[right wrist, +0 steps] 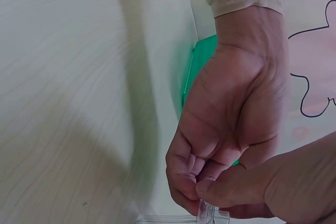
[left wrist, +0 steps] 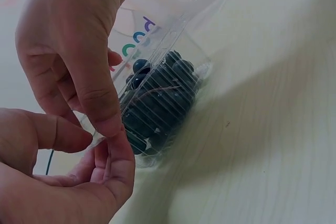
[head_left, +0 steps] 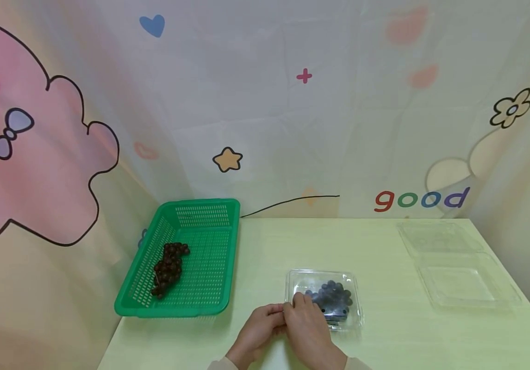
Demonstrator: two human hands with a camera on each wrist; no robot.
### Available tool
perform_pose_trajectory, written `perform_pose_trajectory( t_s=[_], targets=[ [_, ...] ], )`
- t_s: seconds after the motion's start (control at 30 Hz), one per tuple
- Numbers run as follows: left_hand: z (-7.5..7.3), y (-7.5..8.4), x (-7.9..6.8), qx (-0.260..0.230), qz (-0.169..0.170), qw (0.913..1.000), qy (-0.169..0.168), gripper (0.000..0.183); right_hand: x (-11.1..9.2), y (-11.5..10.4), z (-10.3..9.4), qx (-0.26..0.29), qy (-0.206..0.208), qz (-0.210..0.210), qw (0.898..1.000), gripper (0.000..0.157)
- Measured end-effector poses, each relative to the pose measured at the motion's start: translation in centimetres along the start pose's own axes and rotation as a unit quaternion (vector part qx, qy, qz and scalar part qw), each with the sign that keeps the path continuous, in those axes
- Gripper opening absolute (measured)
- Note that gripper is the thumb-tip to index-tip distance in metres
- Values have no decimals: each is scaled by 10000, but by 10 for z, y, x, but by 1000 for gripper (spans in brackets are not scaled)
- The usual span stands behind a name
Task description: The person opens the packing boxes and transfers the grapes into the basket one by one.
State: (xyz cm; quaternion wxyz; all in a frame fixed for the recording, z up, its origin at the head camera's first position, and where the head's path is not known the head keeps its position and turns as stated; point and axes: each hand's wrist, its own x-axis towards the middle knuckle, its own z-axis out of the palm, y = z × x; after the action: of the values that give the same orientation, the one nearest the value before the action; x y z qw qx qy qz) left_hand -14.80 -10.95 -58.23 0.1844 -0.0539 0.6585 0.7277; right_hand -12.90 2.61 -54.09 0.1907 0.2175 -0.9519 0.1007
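A clear plastic clamshell box (head_left: 355, 288) with a bunch of dark grapes (head_left: 331, 298) inside sits on the table, its lid down over the grapes. My left hand (head_left: 256, 329) and right hand (head_left: 308, 329) meet at its near left corner. In the left wrist view, thumb and fingers of the left hand (left wrist: 63, 177) pinch the box edge, and the right hand (left wrist: 79, 51) comes down from above onto the same spot. Between the fingertips in the right wrist view, a narrow strip of clear plastic (right wrist: 206, 212) shows, gripped by both hands.
On the left stands a green basket (head_left: 234, 246) holding a bunch of dark reddish grapes (head_left: 168, 270). A second clear clamshell box (head_left: 468, 272) lies opened out at the table's right side. Behind the table (head_left: 269, 246) hangs a printed curtain (head_left: 265, 128).
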Motion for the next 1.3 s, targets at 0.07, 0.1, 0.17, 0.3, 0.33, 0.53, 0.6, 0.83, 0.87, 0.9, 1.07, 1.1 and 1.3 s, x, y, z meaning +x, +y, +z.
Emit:
perform_pose_trajectory(
  t_s=[0.07, 0.1, 0.17, 0.3, 0.33, 0.53, 0.6, 0.83, 0.87, 0.9, 1.07, 1.1, 1.3],
  targets=[
    [-1, 0, 0, -85, -40, 9999, -65, 31, 0, 0, 0, -24, 19, 5, 10000, 21],
    [-2, 0, -1, -116, -38, 9999, -98, 32, 0, 0, 0, -40, 22, 6, 10000, 22],
    [-3, -1, -1, -143, -25, 9998, -131, 32, 0, -1, 0, -77, 20, 15, 10000, 22],
    [-4, -2, -1, -160, -2, 9998, -156, 33, 1, -2, 1, -123, -32, 46, 9999, 21],
    [-4, -3, 0, -145, -10, 9998, -142, 33, 1, -2, 1, -136, -22, 47, 9999, 21],
    [-5, -4, 0, -216, -34, 9997, -132, 32, 1, -1, 5, -238, 224, -24, 9995, 20],
    [-5, -4, 0, -284, -24, 9995, -159, 33, 1, -1, 6, -256, 267, -35, 9993, 20],
    [-5, -5, 0, -371, -77, 9991, -163, 32, 0, -1, 8, -257, 242, -57, 9994, 16],
    [-6, -4, 0, -373, -85, 9991, -159, 31, 0, -1, 8, -277, 247, -79, 9993, 16],
    [-6, -5, 0, -373, -100, 9991, -145, 30, 0, -1, 8, -309, 263, -114, 9991, 16],
    [-6, -5, 1, -337, -134, 9993, -87, 29, 1, -1, 10, -402, 387, -255, 9981, 16],
    [-6, -5, 1, -340, -146, 9993, -79, 29, 1, -1, 11, -391, 415, -269, 9980, 17],
    [-5, -6, 2, -364, -100, 9993, -82, 29, 0, 0, 11, -422, 483, -357, 9973, 19]
  ],
)
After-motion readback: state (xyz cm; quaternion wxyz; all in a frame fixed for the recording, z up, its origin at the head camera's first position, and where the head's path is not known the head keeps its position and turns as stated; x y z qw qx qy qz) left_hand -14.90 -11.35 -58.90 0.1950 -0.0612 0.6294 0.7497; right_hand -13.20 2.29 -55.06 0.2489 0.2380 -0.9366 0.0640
